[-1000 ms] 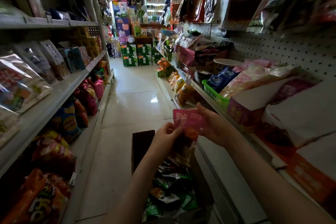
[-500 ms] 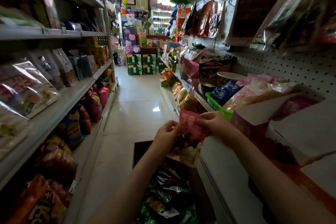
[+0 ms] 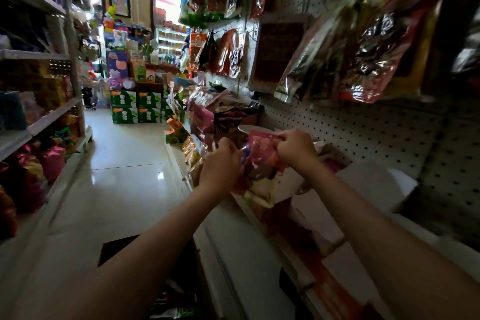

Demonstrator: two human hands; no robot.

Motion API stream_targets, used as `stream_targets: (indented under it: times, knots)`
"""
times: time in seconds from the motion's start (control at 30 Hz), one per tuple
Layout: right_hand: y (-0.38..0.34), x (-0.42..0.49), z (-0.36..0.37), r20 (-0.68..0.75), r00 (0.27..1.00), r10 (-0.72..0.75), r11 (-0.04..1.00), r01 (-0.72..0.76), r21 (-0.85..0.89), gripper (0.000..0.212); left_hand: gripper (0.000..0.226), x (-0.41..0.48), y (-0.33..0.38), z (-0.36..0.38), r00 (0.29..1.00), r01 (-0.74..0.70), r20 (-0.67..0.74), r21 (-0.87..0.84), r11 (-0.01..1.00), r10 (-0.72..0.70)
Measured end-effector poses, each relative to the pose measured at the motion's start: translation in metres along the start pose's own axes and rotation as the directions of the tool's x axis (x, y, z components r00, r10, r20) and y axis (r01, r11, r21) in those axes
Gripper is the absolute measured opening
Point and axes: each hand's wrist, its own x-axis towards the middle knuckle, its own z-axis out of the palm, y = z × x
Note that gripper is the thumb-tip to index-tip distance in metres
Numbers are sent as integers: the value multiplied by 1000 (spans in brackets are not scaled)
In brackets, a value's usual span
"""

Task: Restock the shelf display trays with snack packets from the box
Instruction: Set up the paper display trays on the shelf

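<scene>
both grips are closed on one pink snack packet [image 3: 261, 157]: the left hand [image 3: 220, 165] clutches its left edge, the right hand [image 3: 296, 147] pinches its top corner. the packet hangs between them, above the white display tray [image 3: 374, 187] on the right-side shelf.

Box [image 3: 145, 262] on floor [image 3: 124, 184], left of shelf [image 3: 233, 254].

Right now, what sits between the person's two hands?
In the head view, a bunch of pink snack packets spans the gap: the left hand grips one side, the right hand the top.
</scene>
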Motion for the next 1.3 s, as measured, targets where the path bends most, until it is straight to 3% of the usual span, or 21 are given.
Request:
stream_targets:
  times: [0.13,0.27,0.5,0.63,0.73,0.87,0.9,1.0,1.03,1.1,1.17,1.2,1.3]
  knots:
    - [48,17,-36,-189,965,183,983,-180,36,21,28,0,21,32,995,-36,95,27,999,33]
    - [86,21,-38,-247,933,262,965,-250,79,27,45,-4,26,67,961,-79,268,43,996,65]
    - [120,24,-18,-250,935,253,939,-300,-169,28,49,2,28,81,851,-302,490,161,940,190]
    - [126,30,-17,-213,960,183,873,-258,-413,18,48,17,19,91,814,-317,555,180,931,170]
    - [131,29,-15,-93,959,266,816,-276,-508,19,54,25,15,105,792,-355,582,196,914,183]
    - [133,24,-14,-67,938,340,781,-322,-535,13,40,24,15,123,768,-417,620,296,860,159]
    - [133,24,-16,-69,932,355,773,-335,-538,10,37,23,21,126,768,-405,625,307,861,138]
    - [132,24,-18,-54,919,390,745,-350,-568,18,33,18,33,130,765,-512,579,279,813,283]
    - [132,25,-17,-63,929,365,746,-333,-578,24,35,19,34,131,807,-456,522,255,853,276]
    - [126,25,-17,-91,963,255,772,-259,-580,34,43,27,27,128,809,-361,532,114,926,250]
    - [109,25,-15,-90,989,117,821,-147,-552,40,45,35,20,121,862,-226,490,136,964,133]
    - [92,24,-11,-55,996,70,847,-88,-525,44,42,36,17,111,896,-135,440,134,982,63]
    - [39,24,4,104,994,19,899,29,-436,54,32,36,9,75,956,-132,276,115,985,96]
